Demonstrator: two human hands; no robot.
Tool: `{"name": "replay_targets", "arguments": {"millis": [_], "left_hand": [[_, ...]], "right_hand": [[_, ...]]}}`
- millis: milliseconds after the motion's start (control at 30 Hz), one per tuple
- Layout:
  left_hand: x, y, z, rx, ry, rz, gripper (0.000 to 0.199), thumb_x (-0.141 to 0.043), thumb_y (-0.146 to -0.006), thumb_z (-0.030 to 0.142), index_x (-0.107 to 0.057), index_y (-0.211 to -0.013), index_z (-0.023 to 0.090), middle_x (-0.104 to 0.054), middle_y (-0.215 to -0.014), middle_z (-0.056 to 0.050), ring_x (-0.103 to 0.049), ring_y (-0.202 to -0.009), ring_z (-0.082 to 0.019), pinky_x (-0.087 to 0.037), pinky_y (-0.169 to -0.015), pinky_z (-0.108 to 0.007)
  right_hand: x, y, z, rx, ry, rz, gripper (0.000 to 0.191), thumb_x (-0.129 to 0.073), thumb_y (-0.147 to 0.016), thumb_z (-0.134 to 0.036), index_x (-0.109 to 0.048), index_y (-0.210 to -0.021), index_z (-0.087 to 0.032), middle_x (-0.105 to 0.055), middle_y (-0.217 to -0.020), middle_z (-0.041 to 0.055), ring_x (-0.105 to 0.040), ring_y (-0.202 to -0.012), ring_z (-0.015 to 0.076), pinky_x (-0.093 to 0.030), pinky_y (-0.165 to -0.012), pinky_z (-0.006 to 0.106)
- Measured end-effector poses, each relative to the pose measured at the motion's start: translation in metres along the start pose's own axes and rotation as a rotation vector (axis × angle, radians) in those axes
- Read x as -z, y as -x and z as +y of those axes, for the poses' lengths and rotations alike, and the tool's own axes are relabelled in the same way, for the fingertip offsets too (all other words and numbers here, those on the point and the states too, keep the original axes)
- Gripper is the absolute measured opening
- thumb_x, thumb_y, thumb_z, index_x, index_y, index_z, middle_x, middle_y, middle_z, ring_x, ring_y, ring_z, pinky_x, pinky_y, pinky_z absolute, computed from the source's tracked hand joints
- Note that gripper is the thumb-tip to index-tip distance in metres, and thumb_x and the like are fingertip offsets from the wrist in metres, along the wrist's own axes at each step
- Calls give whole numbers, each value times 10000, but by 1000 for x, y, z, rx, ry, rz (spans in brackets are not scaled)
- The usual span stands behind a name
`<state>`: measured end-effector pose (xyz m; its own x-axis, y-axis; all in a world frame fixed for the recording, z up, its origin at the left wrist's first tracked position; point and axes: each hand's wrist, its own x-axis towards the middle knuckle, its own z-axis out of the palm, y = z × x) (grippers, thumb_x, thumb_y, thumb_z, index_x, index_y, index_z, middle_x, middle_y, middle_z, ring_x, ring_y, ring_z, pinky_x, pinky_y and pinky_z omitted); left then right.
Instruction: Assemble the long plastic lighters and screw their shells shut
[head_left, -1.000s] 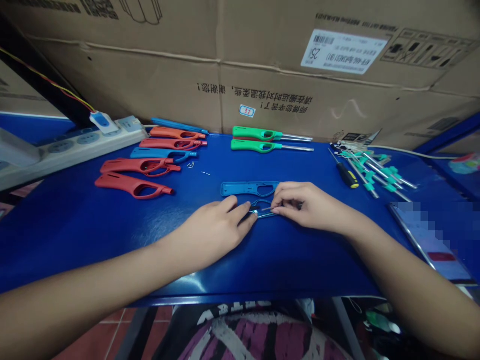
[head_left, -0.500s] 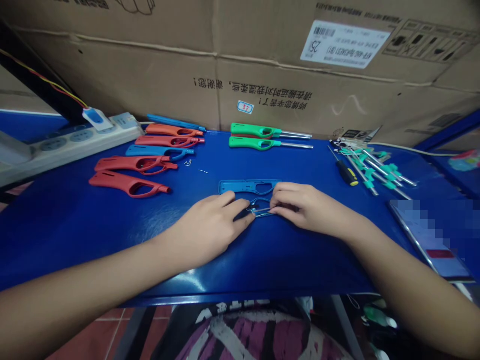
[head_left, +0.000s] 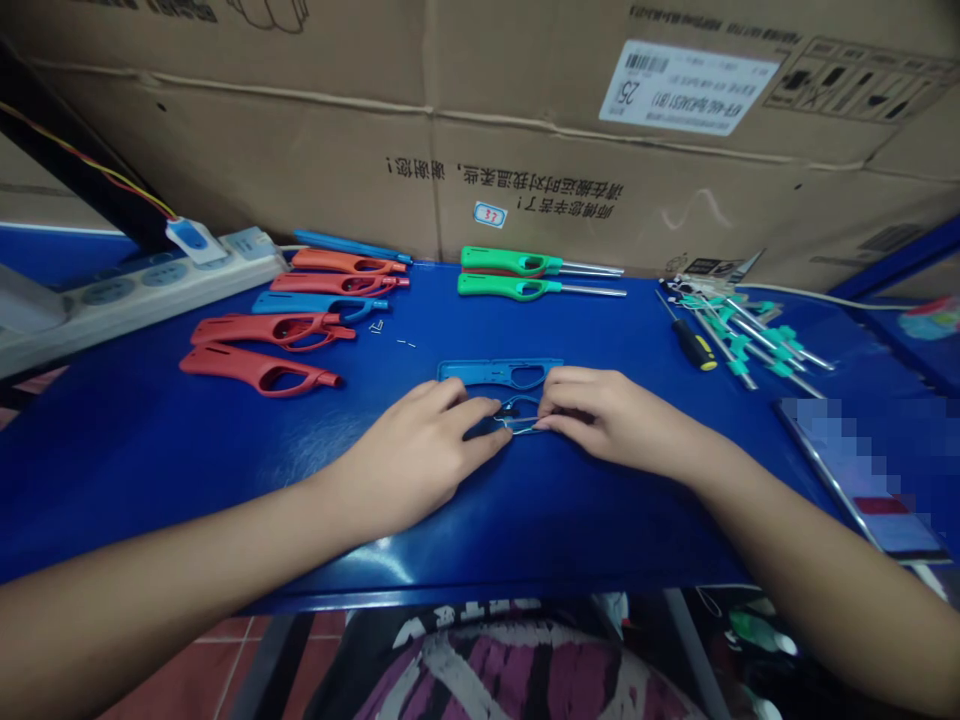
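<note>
Between my hands lies a blue lighter shell half (head_left: 529, 400), its finger loop showing with a small black part (head_left: 511, 411) and thin wires inside. My left hand (head_left: 420, 450) is closed over the handle end of this shell, thumb and forefinger at the black part. From the other side, my right hand (head_left: 611, 415) pinches the nozzle end, where a thin wire or rod runs into its fingertips; the exact piece held is hidden. Just beyond, flat on the table, is the matching blue shell half (head_left: 480, 373), near the fingers of both hands.
Red, orange and blue lighter shells (head_left: 259, 370) line the left. Two green lighters (head_left: 499, 286) lie at the back. Right are metal tubes with teal parts (head_left: 739, 345), a screwdriver (head_left: 696, 347) and a phone (head_left: 862, 490). A power strip (head_left: 142, 285) and cardboard box (head_left: 300, 140) border the table.
Both hands stay nearly in place over the blue shell half. The right fingertips have shifted very slightly left and down, and the left fingers have moved a little.
</note>
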<state>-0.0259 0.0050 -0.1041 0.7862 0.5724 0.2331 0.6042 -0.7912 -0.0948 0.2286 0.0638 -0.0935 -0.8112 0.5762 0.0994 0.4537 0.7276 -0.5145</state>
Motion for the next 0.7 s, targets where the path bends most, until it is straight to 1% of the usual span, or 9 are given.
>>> {"name": "replay_targets", "arguments": {"millis": [67,200,433,600,700], "left_hand": [[0,1,-1,-4,5,15,350,-561,-938,160,-687,-1260,218,-668,-1269,-113,-571,-1008,-297,-516,-801,-426],[-1,2,0,-5,20,34,331,-533,-962,176,-701,-1244,227,-678,-1277,-110,-578,-1000,-304,-521,-800,-445],[-1,0,-1,-10,44,43,321,-518,-975,177,-707,-1230,226,-679,-1283,-109,-586,-1016,-288,-534,-812,-436],[-3,-3,-4,-1,113,40,325,-499,-988,172,-703,-1240,201,-678,-1272,-112,-587,-1055,-283,-565,-855,-442],[-4,-4,-6,1,165,25,343,-498,-985,157,-690,-1267,191,-665,-1280,-124,-585,-1081,-288,-575,-881,-456]], "right_hand": [[0,0,1,2,-19,0,135,-557,-979,-194,-640,-873,-184,-607,-881,44,-578,-815,162,-449,-740,285],[0,2,2,1,-27,13,126,-583,-967,-201,-655,-865,-180,-611,-879,43,-583,-802,157,-450,-727,280],[-3,4,-1,-14,91,-14,164,-552,-985,-228,-642,-857,-178,-597,-895,52,-583,-795,165,-451,-716,287],[-5,5,0,-1,131,-14,173,-521,-1002,-232,-632,-881,-176,-602,-916,58,-585,-820,174,-454,-737,298],[-6,4,0,-8,116,-8,158,-535,-997,-234,-634,-889,-174,-606,-927,56,-589,-828,170,-452,-739,290]]}}
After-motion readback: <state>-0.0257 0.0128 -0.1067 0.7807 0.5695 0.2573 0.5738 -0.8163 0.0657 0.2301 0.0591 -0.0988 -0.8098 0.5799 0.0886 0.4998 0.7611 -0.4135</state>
